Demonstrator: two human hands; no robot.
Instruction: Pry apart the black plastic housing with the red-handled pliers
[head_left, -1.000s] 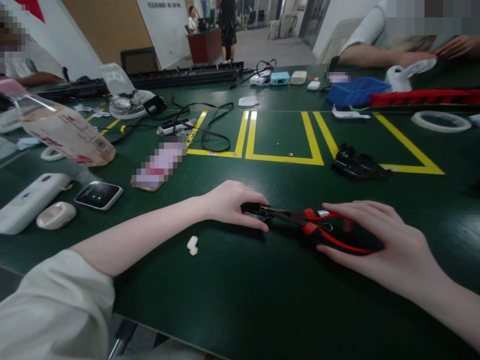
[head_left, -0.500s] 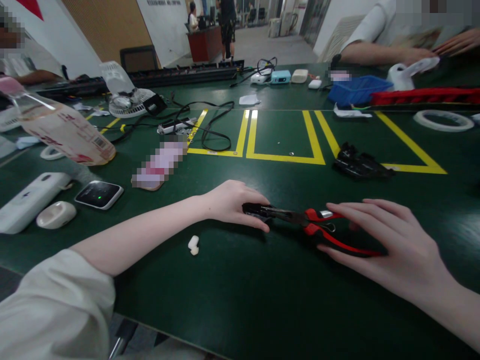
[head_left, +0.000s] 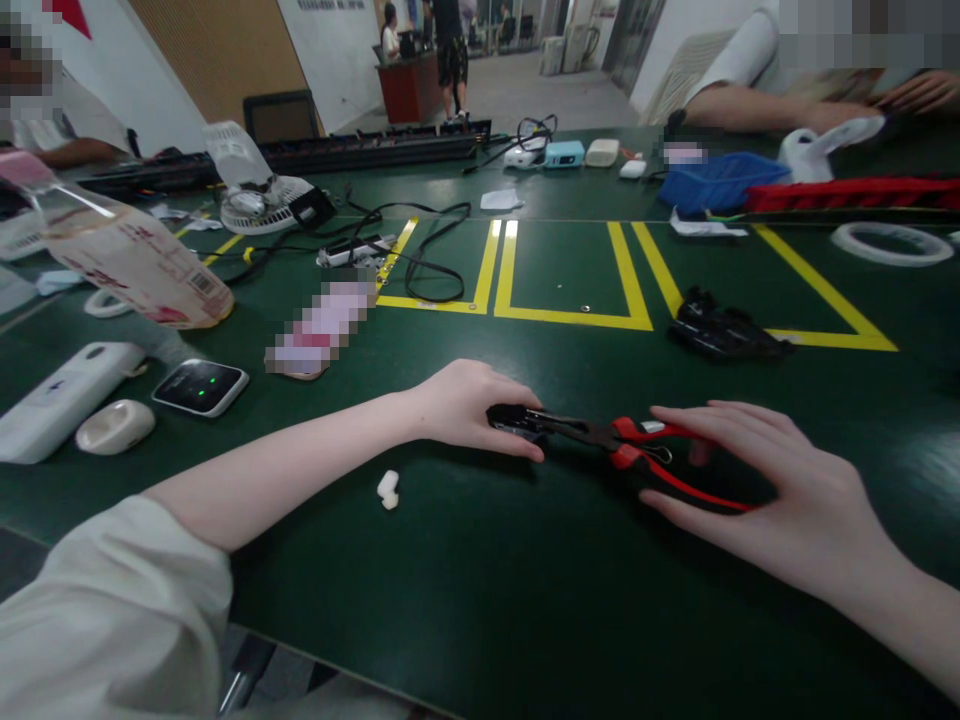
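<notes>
My right hand [head_left: 772,480] is wrapped around the red and black handles of long-nosed pliers [head_left: 626,440], which point left. Their jaws reach to a small black plastic piece [head_left: 517,420]; whether they grip it I cannot tell. My left hand [head_left: 472,408] is closed on that piece, its thumb along the near side and its fingers over the far side. The piece is partly hidden under the fingers. Two small white earbuds [head_left: 388,489] lie on the green table [head_left: 465,610], just nearer than my left wrist.
Left of my arm are a phone [head_left: 319,330], a small device with a lit screen [head_left: 201,387], a white case [head_left: 116,427] and a tilted drink bottle [head_left: 135,255]. Black parts [head_left: 724,325] lie beyond my right hand. Farther back stand a white fan [head_left: 259,195] and blue bin [head_left: 720,182].
Both hands and the pliers stay almost in place. My right hand's fingers have shifted slightly on the handles. The whole view has drifted a little.
</notes>
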